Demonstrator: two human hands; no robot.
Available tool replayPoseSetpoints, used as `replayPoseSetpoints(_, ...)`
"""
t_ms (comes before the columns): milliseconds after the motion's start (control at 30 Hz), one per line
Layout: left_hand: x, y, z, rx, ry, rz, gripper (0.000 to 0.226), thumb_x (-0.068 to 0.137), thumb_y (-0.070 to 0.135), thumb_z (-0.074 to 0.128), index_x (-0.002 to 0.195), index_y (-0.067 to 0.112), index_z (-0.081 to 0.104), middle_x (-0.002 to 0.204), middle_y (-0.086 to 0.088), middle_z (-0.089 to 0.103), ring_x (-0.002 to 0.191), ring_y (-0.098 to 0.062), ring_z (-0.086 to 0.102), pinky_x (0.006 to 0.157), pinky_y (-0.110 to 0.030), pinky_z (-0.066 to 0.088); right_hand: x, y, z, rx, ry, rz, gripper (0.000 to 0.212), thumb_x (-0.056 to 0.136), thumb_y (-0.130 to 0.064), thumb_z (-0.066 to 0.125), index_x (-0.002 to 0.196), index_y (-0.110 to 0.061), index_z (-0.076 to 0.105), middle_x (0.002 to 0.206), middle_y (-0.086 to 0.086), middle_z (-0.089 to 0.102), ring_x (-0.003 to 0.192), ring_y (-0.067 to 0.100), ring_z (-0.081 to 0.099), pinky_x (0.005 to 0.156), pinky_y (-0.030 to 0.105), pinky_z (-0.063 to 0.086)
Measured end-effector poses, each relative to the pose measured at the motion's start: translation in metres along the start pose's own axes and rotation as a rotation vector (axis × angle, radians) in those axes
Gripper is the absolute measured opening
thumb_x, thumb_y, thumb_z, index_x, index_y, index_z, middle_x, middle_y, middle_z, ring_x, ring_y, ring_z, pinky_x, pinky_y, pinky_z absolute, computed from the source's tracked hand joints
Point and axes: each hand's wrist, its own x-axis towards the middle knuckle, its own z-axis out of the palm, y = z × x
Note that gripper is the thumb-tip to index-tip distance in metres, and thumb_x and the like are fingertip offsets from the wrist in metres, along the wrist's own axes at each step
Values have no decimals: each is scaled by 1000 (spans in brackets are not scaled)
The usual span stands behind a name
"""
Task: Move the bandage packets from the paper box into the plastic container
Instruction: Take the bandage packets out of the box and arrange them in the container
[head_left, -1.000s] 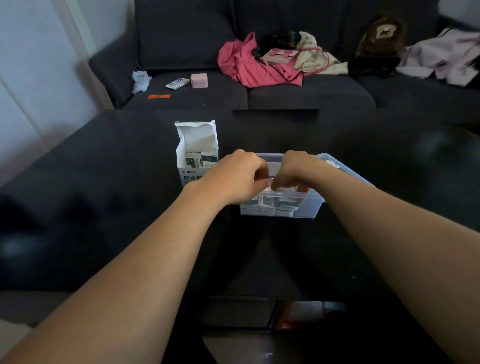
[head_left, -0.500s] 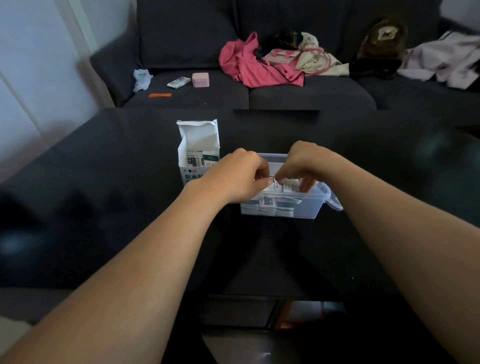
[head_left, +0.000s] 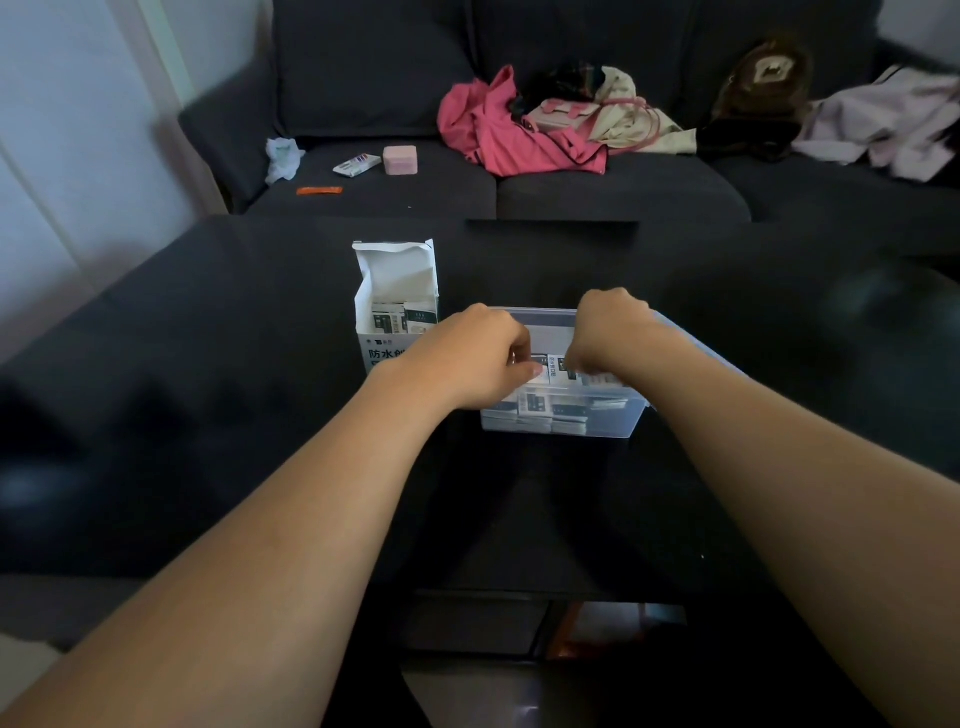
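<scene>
Plastic container (head_left: 597, 423) mid table (head_left: 208, 389), paper box (head_left: 395, 291) touching its left side. Left hand (head_left: 478, 358) and right hand (head_left: 608, 332) both pinch bandage packets (head_left: 558, 366) over the container, fingers curled

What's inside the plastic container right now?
Stacked bandage packets lie flat in the plastic container, showing through its near wall. The left hand and right hand hold more packets over it, hiding the far part of its inside.
</scene>
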Motion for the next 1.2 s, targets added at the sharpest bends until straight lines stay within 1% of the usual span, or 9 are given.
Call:
replayPoseSetpoints(133,1,0,0,1,-10,-6,27,98,44,61,104,21,73,95,2,64,84,-16,61,70,-29,42,0,0,0,-27,-44,13,39,85,-19,76,119,-5,61,79,8,52,78,23,61,65,33,52)
replayPoseSetpoints(300,1,0,1,-7,-16,-11,27,97,46,61,102,23,74,97,2,67,87,-17,63,72,-32,47,-1,1,-4,-7,-102,18,45,89,-19,71,129,-4,57,84,8,56,78,22,63,78,34,59)
replayPoseSetpoints(400,1,0,1,-9,-21,-7,28,97,46,61,103,23,74,101,1,68,89,-19,64,76,-35,52,-2,0,-5,-33,-110,11,45,92,-20,67,133,-6,55,82,7,57,71,19,60,79,34,58)
replayPoseSetpoints(533,1,0,1,-16,-20,-4,28,97,45,61,105,22,75,103,0,69,90,-19,65,77,-35,53,-3,-2,-9,-107,-86,-20,34,92,-20,66,123,-7,61,87,7,61,77,21,62,85,38,58)
replayPoseSetpoints(633,2,-1,1,-15,-29,-7,27,98,42,60,106,21,75,101,2,69,90,-18,63,74,-31,47,-5,-1,-14,-206,-54,-53,28,90,-18,66,117,-9,62,90,6,62,86,23,63,88,40,56)
replayPoseSetpoints(800,2,-3,1,-21,-18,-3,24,97,43,61,102,24,75,101,2,70,91,-19,65,76,-34,51,0,6,-16,-222,-43,-78,11,93,-19,65,95,-12,56,87,7,62,85,23,63,88,40,57)
replayPoseSetpoints(967,2,-2,1,-32,-12,10,24,98,42,61,104,23,74,95,5,66,88,-17,64,71,-29,43,7,16,-16,-174,-76,-81,17,99,-28,57,89,-15,51,80,3,56,76,18,56,74,35,45)
replayPoseSetpoints(1033,2,-2,1,-31,-8,12,24,98,42,61,105,23,74,92,6,63,86,-16,62,69,-27,41,6,17,-18,-173,-98,-83,20,101,-31,53,88,-16,53,79,1,53,80,19,55,77,35,42)
replayPoseSetpoints(1200,2,-3,2,-42,-6,21,24,98,41,61,109,23,74,89,9,58,85,-14,60,69,-25,40,10,22,-21,-159,-217,-50,17,102,-32,51,103,-16,59,97,6,63,91,23,64,92,41,54)
